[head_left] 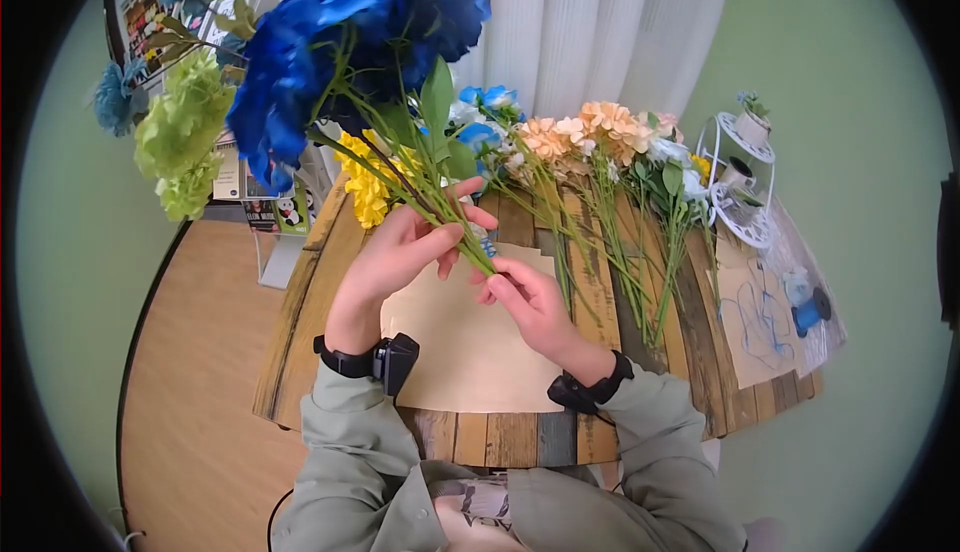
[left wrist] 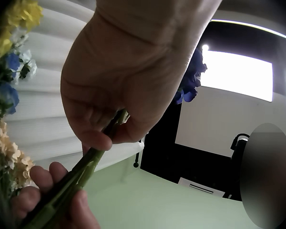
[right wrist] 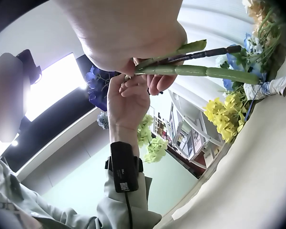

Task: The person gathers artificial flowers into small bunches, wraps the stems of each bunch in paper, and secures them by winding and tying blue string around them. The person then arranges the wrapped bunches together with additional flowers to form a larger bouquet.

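A bunch of deep blue flowers (head_left: 370, 42) with green stems (head_left: 425, 187) is held up over the table, heads toward the upper left. The left hand (head_left: 400, 252) grips the stems midway, thumb across them. Lower down, the right hand (head_left: 535, 307) pinches the stem ends between thumb and fingers. In the left wrist view the left hand (left wrist: 124, 76) curls round the stems (left wrist: 86, 171), with the right fingertips (left wrist: 81, 210) below. The right wrist view shows cut stem ends (right wrist: 205, 71) sticking out past the right hand (right wrist: 133, 38).
Brown paper (head_left: 470, 352) lies on the wooden table (head_left: 510, 439). Yellow flowers (head_left: 365, 192), peach flowers (head_left: 600, 132) and other stems lie along the back. Blue ribbon on a spool (head_left: 808, 312) and a white stand (head_left: 745, 182) are at the right; light green flowers (head_left: 185, 127) at the left.
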Motion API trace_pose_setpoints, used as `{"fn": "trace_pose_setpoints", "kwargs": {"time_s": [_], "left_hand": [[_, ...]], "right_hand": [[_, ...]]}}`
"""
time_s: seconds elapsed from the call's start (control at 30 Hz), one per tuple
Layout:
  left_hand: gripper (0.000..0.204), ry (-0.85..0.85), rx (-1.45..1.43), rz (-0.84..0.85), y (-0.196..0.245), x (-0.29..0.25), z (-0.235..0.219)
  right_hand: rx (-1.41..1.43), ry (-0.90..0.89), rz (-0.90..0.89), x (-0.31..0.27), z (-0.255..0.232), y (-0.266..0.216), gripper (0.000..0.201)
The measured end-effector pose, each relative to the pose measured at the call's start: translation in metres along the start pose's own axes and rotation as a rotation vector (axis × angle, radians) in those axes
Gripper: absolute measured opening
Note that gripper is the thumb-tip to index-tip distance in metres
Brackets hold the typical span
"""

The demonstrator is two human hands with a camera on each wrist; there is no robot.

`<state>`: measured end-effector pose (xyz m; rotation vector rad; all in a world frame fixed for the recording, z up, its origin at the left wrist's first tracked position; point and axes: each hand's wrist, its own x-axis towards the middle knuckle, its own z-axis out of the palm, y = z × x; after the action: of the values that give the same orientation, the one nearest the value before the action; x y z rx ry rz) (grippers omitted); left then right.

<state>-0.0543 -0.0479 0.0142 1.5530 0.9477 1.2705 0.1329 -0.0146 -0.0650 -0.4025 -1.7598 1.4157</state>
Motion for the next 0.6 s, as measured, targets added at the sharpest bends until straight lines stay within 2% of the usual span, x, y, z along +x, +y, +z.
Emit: {"fn": "trace_pose_setpoints", "kwargs": {"time_s": [0.1, 0.27, 0.33, 0.37, 0.4, 0.53, 0.6], "left_hand": [[0.05, -0.013, 0.0, -0.006, -0.002, 0.001, 0.0], [0.047, -0.049, 0.048, -0.057, 0.001, -0.005, 0.004], [0.046, -0.088, 0.09, -0.067, 0.0, -0.002, 0.004], [0.046, -0.088, 0.094, -0.055, -0.003, -0.001, 0.005], [0.046, -0.075, 0.098, -0.06, -0.004, -0.001, 0.006], [0.049, -0.049, 0.079, -0.07, -0.005, 0.001, 0.01], [0.049, 0.003, 0.105, -0.088, -0.003, 0.0, 0.012]], "right_hand": [[0.02, 0.112, -0.105, 0.0, 0.001, -0.004, 0.022], [0.175, 0.099, 0.033, -0.001, -0.006, -0.002, 0.024], [0.198, 0.092, 0.023, -0.001, -0.004, -0.001, 0.023], [0.224, 0.157, 0.039, -0.001, -0.002, 0.0, 0.022], [0.246, 0.229, 0.056, -0.002, -0.001, 0.0, 0.021], [0.424, 0.257, 0.119, 0.0, -0.005, 0.007, 0.019], [0.329, 0.23, 0.115, 0.002, -0.01, 0.007, 0.019]]}}
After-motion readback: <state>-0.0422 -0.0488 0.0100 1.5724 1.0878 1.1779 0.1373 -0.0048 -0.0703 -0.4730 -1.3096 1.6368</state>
